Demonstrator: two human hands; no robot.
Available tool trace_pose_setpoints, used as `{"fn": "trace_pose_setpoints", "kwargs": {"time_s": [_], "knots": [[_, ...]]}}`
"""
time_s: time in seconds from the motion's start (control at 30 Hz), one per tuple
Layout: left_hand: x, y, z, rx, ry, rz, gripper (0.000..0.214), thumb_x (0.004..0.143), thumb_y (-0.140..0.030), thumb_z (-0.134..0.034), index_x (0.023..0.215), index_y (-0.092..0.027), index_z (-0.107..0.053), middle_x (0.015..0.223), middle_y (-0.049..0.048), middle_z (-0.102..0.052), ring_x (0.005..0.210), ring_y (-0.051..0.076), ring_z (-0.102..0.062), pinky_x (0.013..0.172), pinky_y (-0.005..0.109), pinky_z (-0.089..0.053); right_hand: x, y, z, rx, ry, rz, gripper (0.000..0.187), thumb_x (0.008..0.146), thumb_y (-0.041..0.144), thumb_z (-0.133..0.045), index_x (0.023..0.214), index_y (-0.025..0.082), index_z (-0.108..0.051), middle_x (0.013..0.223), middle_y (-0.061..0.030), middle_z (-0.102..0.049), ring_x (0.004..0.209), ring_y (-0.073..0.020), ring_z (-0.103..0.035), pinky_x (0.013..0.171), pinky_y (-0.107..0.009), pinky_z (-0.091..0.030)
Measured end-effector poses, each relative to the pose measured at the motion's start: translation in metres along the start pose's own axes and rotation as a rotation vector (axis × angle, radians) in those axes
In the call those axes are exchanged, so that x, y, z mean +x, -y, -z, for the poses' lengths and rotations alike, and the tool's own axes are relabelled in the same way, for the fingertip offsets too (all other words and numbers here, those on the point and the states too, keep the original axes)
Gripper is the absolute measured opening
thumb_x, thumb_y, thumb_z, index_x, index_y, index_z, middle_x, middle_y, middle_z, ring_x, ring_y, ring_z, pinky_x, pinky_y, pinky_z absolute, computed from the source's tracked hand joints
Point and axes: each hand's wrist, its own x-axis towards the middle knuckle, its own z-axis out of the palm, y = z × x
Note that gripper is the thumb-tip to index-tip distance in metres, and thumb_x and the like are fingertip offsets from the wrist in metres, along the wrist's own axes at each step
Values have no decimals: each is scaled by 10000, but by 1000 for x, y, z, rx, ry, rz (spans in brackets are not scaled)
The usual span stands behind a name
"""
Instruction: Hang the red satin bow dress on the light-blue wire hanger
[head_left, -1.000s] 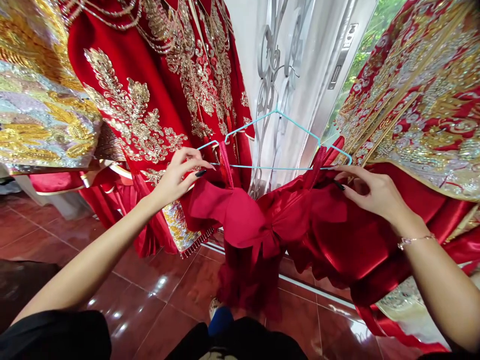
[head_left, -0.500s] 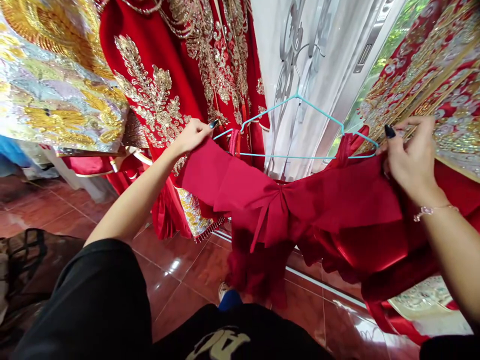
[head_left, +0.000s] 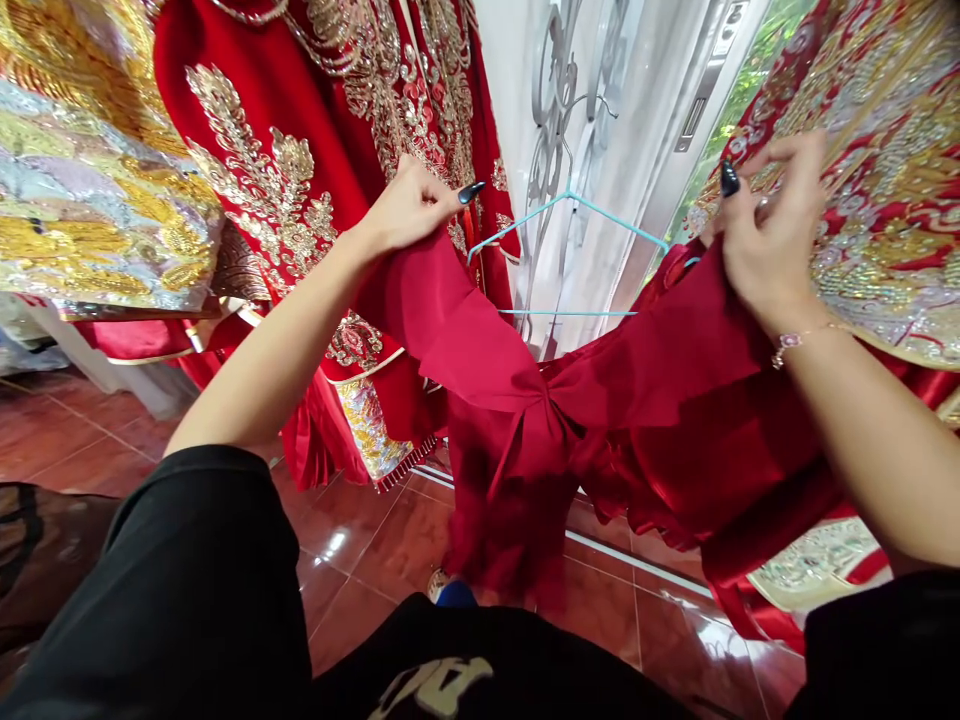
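A plain red dress [head_left: 495, 350] with a knotted bow at its front hangs spread between my hands. My left hand [head_left: 412, 205] pinches its upper left corner between thumb and fingers. The opposite upper corner is gripped by my right hand [head_left: 776, 225], whose wrist wears a thin bracelet. Behind the dress top, a light blue hanger [head_left: 615, 220] is suspended by its metal hook; its ends are covered by the cloth. The dress's lower part falls in dark folds toward the floor.
A red coat with gold embroidery [head_left: 262, 180] and a sequinned garment [head_left: 97, 200] hang at left. Another beaded red-and-gold garment [head_left: 900, 200] hangs at right. A white curtain [head_left: 510, 60] and metal-framed door [head_left: 701, 100] stand behind. Below lies a red tiled floor [head_left: 375, 540].
Both hands have lifted the dress's top corners and drawn closer together. The cloth now covers the hanger's ends and sags more in the middle. The view has shifted slightly.
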Motion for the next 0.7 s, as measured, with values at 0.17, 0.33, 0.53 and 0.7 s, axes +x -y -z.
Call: {"fn": "trace_pose_setpoints", "kwargs": {"time_s": [0.17,0.33,0.53,0.7], "knots": [[6,-15,-29,202,80,-111,576,977,-393,-492,452,-217,-332,502,-1,-417,760,178,-392,1058,435,-283,0,28,-21,6,148,-7,181,919,229,-557,1061,229,-445,748,40,-567,560,-88,-557,703,-264,-447],[9,-13,-49,92,11,-133,454,951,-416,-509,560,-183,-502,701,48,-575,964,262,-565,1059,488,-312,-4,32,-24,91,114,6,257,855,156,-572,1064,234,-443,774,16,-581,728,-134,-598,718,-277,-471],[-7,-34,-53,193,-230,-21,231,959,-331,-478,1130,-225,-593,1175,99,-585,1252,327,-494,1062,521,-358,-28,43,-21,-108,91,-73,390,792,204,-635,1155,225,-494,1222,-114,-547,1228,-306,-480,1075,-573,-368],[-48,-35,-76,343,-220,94,654,773,-156,-645,1388,-268,-450,1438,150,-458,1370,447,-351,1094,696,-259,-65,32,-45,-208,168,-176,753,691,222,-698,1385,272,-410,1500,-122,-376,1439,-451,-251,1122,-747,-151]]}}
